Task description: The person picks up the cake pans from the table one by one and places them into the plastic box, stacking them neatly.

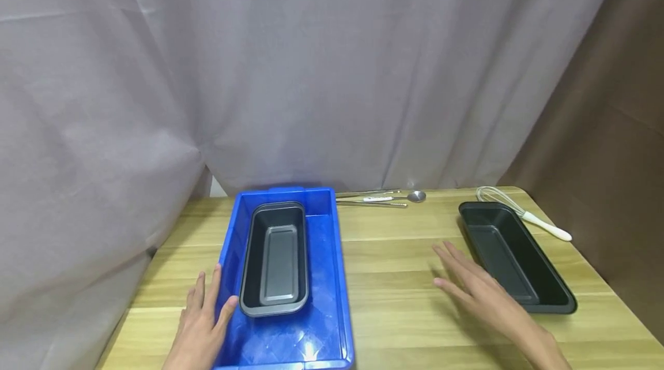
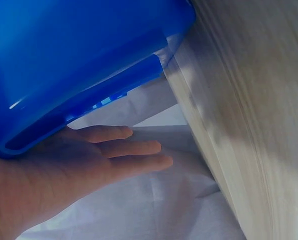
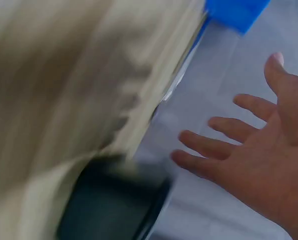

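My left hand (image 1: 199, 324) rests at the left wall of a blue plastic bin (image 1: 343, 295), its fingers straight along the outside and the thumb over the rim. In the left wrist view the fingers stretch out beside the bin (image 2: 79, 45). Inside the bin lies a dark loaf pan (image 1: 280, 266). My right hand (image 1: 479, 292) hovers above the table, fingers extended and holding nothing. Just right of it sits a second loaf pan (image 1: 519, 266), partly hidden by the wrist. The right wrist view shows the spread hand (image 3: 253, 145) apart from that pan (image 3: 109, 200).
Behind the right pan, a whisk (image 1: 544, 225) with a white handle lies near the table's right edge. A spoon (image 1: 417, 196) and slim metal utensils (image 1: 378, 204) lie at the back, beside the bin. A grey curtain (image 1: 332, 70) hangs behind the wooden table (image 1: 394, 301).
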Action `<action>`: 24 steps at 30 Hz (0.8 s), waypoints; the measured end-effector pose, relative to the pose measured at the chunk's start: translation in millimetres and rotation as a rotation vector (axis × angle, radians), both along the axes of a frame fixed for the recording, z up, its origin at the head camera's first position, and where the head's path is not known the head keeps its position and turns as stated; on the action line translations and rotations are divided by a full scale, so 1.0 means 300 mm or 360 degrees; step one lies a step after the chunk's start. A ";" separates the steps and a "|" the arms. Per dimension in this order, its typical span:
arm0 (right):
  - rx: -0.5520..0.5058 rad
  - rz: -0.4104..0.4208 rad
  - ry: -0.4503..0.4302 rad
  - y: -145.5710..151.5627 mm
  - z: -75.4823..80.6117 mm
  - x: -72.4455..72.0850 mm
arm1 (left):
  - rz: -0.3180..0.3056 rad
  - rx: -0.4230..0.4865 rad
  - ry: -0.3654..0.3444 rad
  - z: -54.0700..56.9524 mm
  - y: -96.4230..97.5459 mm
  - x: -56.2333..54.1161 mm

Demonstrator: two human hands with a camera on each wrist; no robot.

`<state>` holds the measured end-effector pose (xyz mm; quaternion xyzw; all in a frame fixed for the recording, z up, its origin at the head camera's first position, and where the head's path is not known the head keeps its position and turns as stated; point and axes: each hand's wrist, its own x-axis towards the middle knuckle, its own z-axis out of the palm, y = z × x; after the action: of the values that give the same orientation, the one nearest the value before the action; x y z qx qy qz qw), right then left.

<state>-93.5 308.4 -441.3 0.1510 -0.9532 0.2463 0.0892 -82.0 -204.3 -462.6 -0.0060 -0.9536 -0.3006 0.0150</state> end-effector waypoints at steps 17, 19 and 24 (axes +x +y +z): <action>0.0059 -0.0213 0.0151 0.370 -0.063 0.052 | -0.0005 0.0005 0.0212 -0.059 -0.010 0.000; 0.0105 -0.0254 0.0231 0.404 -0.064 0.043 | -0.0010 0.0005 0.0261 -0.073 -0.013 0.000; 0.0237 -0.0369 0.0526 0.494 -0.077 0.017 | -0.0028 -0.0009 0.0178 -0.042 -0.007 0.002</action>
<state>-88.4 456.5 -464.5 0.0848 -0.9522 0.1352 0.2606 -81.4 -206.6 -475.1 -0.0313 -0.9521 -0.2971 0.0656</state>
